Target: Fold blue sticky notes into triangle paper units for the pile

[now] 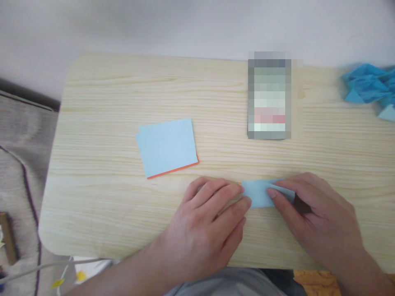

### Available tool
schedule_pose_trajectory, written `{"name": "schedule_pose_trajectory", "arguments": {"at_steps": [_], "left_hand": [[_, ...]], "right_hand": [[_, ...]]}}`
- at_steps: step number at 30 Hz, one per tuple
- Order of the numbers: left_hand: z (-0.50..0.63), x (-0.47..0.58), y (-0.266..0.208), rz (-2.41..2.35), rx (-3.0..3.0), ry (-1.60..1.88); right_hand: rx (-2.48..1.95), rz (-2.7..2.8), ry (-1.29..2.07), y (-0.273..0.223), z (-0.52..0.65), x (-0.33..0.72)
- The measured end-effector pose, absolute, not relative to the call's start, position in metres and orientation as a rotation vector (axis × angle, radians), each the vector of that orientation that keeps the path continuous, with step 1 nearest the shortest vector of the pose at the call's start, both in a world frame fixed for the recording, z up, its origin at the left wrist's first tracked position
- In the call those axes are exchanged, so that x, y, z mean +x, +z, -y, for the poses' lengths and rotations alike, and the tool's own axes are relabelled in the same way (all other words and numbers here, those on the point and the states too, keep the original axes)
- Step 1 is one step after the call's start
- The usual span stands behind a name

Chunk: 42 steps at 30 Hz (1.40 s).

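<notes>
A small strip of light blue folded paper (pixel 258 194) lies at the table's front, between my two hands. My right hand (pixel 324 218) pinches its right end, thumb on top and index finger behind, and that end is lifted a little. My left hand (pixel 210 222) has bent fingers, their tips pressed on the paper's left end and holding it against the table. To the left and farther back is a stack of light blue paper sheets (pixel 168 148), slightly askew, with an orange edge showing beneath.
A blurred-out upright rectangular device (pixel 269 96) is at the table's back, right of the middle. Crumpled-looking blue folded paper pieces (pixel 368 84) lie at the far right. The pale wooden table (pixel 101 164) meets a light wall behind. Cables (pixel 27 273) hang at the lower left.
</notes>
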<state>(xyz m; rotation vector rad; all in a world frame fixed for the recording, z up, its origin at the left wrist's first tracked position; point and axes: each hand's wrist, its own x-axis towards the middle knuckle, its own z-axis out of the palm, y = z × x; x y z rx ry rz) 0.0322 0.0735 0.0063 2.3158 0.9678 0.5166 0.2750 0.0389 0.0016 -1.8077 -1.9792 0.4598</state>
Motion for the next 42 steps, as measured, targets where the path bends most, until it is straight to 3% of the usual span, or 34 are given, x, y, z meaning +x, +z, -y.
{"name": "schedule_pose_trajectory", "arguments": {"at_steps": [21,42], "left_hand": [[-0.074,0.035,0.005,-0.929,2.346,0.516],[-0.075,0.035,0.004,-0.924,2.365,0.490]], "right_hand": [[-2.101,1.699,0.215,0.000,-0.029,0.259],[-2.032,1.581,0.303,-0.002,-0.024,0.260]]}}
